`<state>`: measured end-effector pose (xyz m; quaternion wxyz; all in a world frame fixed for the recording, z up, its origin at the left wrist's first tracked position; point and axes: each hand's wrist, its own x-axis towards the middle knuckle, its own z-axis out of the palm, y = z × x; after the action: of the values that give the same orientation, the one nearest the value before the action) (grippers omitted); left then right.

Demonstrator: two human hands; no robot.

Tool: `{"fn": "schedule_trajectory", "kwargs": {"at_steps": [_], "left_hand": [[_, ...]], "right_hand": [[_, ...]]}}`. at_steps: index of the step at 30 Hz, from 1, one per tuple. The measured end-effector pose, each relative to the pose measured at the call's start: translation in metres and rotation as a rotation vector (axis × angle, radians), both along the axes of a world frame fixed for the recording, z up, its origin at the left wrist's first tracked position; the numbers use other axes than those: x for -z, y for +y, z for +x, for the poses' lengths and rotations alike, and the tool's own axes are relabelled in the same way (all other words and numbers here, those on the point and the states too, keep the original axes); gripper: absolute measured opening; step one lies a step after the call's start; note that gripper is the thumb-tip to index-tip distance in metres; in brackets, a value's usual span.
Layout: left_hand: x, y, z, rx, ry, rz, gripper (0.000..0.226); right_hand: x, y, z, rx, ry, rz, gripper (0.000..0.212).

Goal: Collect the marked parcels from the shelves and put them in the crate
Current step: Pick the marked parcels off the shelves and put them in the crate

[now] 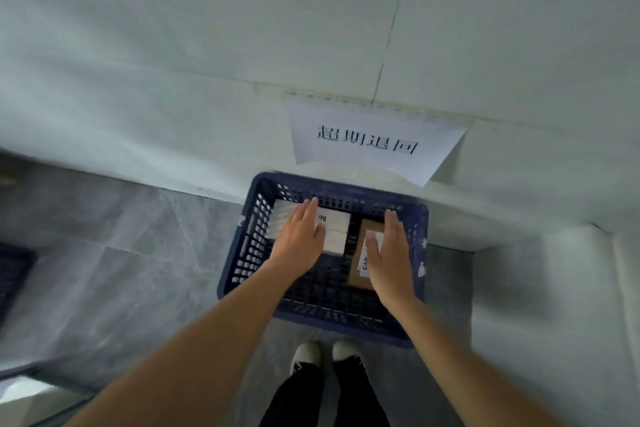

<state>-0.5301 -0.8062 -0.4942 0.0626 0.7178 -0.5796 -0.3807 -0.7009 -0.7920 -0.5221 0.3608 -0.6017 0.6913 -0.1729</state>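
Wall (173, 45): pale, tiled, fills the view well beyond both our hands. A white paper sign (377, 144) with dark printed characters hangs on it just past our fingertips.

Floor (104, 270): grey stone tile, stretching out to the left of our left hand and under everything below.

Crate (419, 253): dark blue perforated plastic, sitting on the floor against the wall, directly beneath both our hands. Its near rim lies under our forearms; our shoes (325, 354), pale with dark trouser legs above, stand just behind that rim.

White parcel (337, 229): lies flat in the far left part of the crate, under our left hand; some dark print shows just right of the fingers.

Brown parcel (360, 274): cardboard, with a white label, lies in the right part of the crate, partly under our right hand, a narrow gap apart from the white one.

Left hand (299, 236): fingers straight and together, palm down over the white parcel, gripping nothing. We cannot tell whether it touches.

Right hand (389, 253): fingers straight, palm down over the brown parcel's label, gripping nothing; contact unclear.
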Motion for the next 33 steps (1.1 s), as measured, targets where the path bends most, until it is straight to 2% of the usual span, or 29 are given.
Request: {"fn": "schedule_trajectory", "kwargs": {"at_steps": [4, 8, 11, 18, 22, 24, 26, 33], "left_hand": [[-0.060, -0.007, 0.039, 0.046, -0.271, -0.276, 0.059], [-0.112, 0.014, 0.069, 0.027, -0.511, -0.386, 0.059], [-0.150, 0.038, 0.095, -0.087, -0.632, -0.443, 0.059], [-0.248, 0.129, 0.157, -0.426, -0.833, -0.499, 0.061], [-0.282, 0.214, 0.198, -0.634, -0.975, -0.451, 0.059], [-0.298, 0.263, 0.215, -0.709, -1.051, -0.390, 0.062], [-0.313, 0.313, 0.229, -0.795, -1.107, -0.341, 0.064], [-0.370, 0.476, 0.258, -1.037, -1.320, -0.278, 0.060]], "right_hand": [[-0.057, -0.028, 0.041, -0.187, 0.066, -0.207, 0.060], [-0.105, -0.039, 0.084, -0.477, 0.076, -0.319, 0.061], [-0.147, -0.046, 0.113, -0.668, 0.087, -0.429, 0.060], [-0.240, -0.021, 0.203, -0.927, 0.033, -0.641, 0.062], [-0.279, 0.027, 0.269, -1.097, -0.085, -0.711, 0.061], [-0.295, 0.062, 0.303, -1.163, -0.148, -0.738, 0.068], [-0.308, 0.106, 0.335, -1.236, -0.204, -0.760, 0.075], [-0.361, 0.275, 0.420, -1.439, -0.310, -0.851, 0.068]]}}
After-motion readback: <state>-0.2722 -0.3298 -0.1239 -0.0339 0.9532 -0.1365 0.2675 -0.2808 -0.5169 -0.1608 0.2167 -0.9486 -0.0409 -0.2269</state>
